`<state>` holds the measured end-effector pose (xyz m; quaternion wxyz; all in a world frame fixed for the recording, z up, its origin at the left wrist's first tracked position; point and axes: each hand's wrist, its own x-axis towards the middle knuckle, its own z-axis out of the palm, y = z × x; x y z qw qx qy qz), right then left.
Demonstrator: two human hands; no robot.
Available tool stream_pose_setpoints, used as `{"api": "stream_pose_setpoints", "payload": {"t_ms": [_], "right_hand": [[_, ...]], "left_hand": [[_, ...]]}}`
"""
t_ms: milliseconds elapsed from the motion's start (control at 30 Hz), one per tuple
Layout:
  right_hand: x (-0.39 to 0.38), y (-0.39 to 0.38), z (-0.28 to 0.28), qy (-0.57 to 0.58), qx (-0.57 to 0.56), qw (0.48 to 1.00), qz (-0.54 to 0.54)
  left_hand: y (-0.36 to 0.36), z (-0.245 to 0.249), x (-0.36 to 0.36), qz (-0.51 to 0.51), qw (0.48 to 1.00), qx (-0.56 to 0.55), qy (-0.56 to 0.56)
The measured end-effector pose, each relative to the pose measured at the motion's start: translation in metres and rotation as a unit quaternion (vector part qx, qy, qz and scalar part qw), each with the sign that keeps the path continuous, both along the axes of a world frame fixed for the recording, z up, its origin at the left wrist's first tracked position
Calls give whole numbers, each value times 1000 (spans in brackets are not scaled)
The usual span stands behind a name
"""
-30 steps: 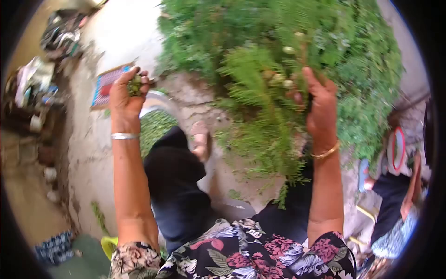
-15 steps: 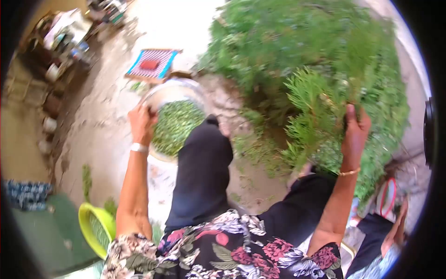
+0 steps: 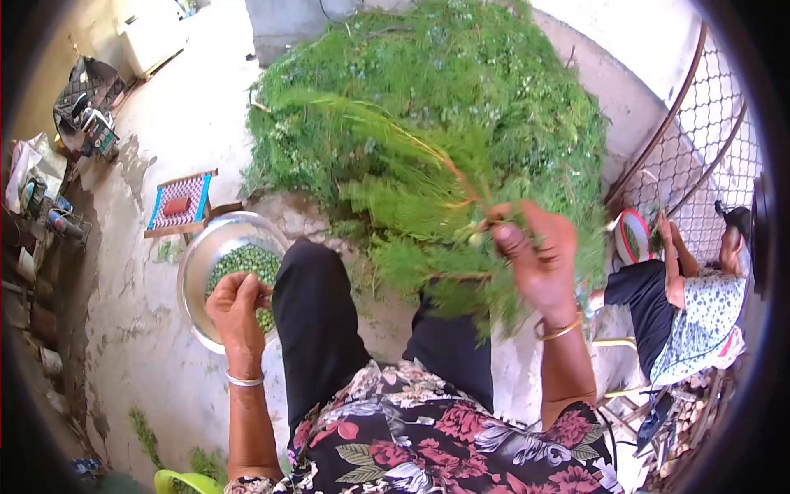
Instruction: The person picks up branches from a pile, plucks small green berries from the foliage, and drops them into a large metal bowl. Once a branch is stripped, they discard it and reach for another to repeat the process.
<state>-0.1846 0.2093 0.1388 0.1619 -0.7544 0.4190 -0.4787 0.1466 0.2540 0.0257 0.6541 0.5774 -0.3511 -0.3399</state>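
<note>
My right hand [image 3: 539,262] grips a leafy evergreen branch [image 3: 461,185] by its stem, holding it above my knees. Its feathery green sprays spread leftward and are partly blurred. Over a wide metal basin [image 3: 191,284] at the left is my left hand [image 3: 236,311], its thumb and fingers pinched together; anything between them is hidden. Small round green cones or berries [image 3: 243,263] lie in the basin under that hand. Beyond the branch rises a big heap of cut evergreen branches [image 3: 428,78].
A low woven stool [image 3: 179,200] with a red block on it stands behind the basin. At the lower left is a yellow-green tub [image 3: 188,482]. Another person [image 3: 691,305] sits at the right beside a red-rimmed bowl [image 3: 632,236]. Clutter lines the left wall.
The view has turned, bringing the whole heap and the seated person into sight. My right hand has brought a branch in toward my lap. My left hand, earlier at the basin's edge, is now pinched over it.
</note>
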Motion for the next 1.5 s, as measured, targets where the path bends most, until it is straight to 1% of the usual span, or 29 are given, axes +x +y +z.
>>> {"api": "stream_pose_setpoints", "payload": {"t_ms": [33,67,100,133,167,200,233,300,333,367,433,467,500,567,633,667,700,800,833,900,933,1033,1100,1167,1200,1233,1333,1400,1500], "right_hand": [[3,4,-17,-5,12,1000,0],[7,6,-37,-6,67,998,-2],[12,11,-53,-6,126,992,-4],[20,16,-64,-9,145,989,-1],[29,18,-72,-54,174,983,8],[37,19,-82,-99,201,975,16],[42,17,-95,-99,214,972,24],[53,13,-127,-106,192,975,17],[60,12,-134,-107,204,973,17],[62,12,-145,-107,211,971,22],[67,9,-163,-46,217,974,41],[71,10,-164,-74,255,963,49],[73,11,-163,-72,257,962,54],[76,12,-159,-73,274,955,85],[75,11,-163,-70,293,949,99],[74,11,-165,-116,336,928,114],[73,10,-166,-162,378,903,127],[67,9,-169,-146,424,881,149],[67,9,-168,-139,442,872,158],[68,12,-164,-146,463,859,161],[69,14,-164,-155,484,846,162],[71,22,-166,-151,480,857,112],[68,25,-169,-154,462,866,113],[62,26,-170,-157,445,874,117],[55,23,-169,-165,428,882,104],[51,22,-167,-173,412,890,91],[50,21,-164,-171,410,893,73],[52,21,-165,-164,412,893,73],[55,25,-165,-155,432,884,91]], "left_hand": [[6,15,-14,-37,999,-7,-10],[12,27,-27,-73,997,-13,-5],[20,37,-41,-108,993,-37,-25],[27,47,-55,-143,987,-41,-63],[32,50,-66,-175,981,-36,-71],[35,52,-73,-199,967,-52,-151],[36,53,-80,-215,953,-70,-204],[29,42,-94,-187,923,-158,-295],[26,38,-96,-184,926,-147,-296],[23,35,-96,-170,919,-134,-328],[11,26,-90,-153,912,-121,-362],[4,16,-84,-156,926,-42,-340],[-3,3,-77,-158,936,38,-313],[-10,-18,-69,-172,942,74,-278],[-9,-26,-71,-270,944,152,-112],[-6,-26,-78,-261,956,131,-28],[-6,-29,-82,-258,957,133,-24],[-7,-39,-88,-228,964,122,55],[-9,-44,-86,-226,965,122,57],[-10,-54,-80,-287,943,138,95],[-8,-54,-79,-288,943,139,96],[-2,-52,-78,-275,944,161,83],[1,-58,-75,-214,959,174,72],[-9,-71,-50,-88,961,142,218],[-11,-71,-31,-92,953,130,257],[-11,-64,-20,-109,930,108,333],[-2,-39,-26,-119,935,125,311],[6,-27,-44,-214,915,123,318],[9,-29,-80,-211,962,122,121]]}}
